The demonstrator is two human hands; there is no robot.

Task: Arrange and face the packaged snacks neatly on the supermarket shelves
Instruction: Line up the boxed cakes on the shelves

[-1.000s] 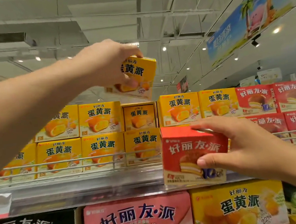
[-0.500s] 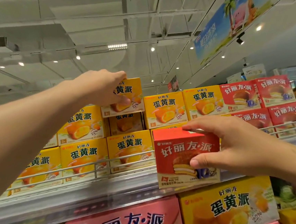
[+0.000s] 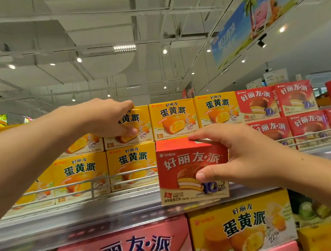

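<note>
Snack boxes [image 3: 173,117]: printed cardboard, slight sheen. Red box [image 3: 187,169]: same glossy card. Shelf rail [image 3: 109,177]: bare metal wire. Shelf edge [image 3: 88,219]: smooth, shiny clear plastic strip.

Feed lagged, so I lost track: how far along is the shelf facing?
Done: most yellow boxes sit in faced rows. In hand: left hand seats a yellow box in the top row; right hand holds a red box before the yellow section. Left: place it with the red boxes.
</note>
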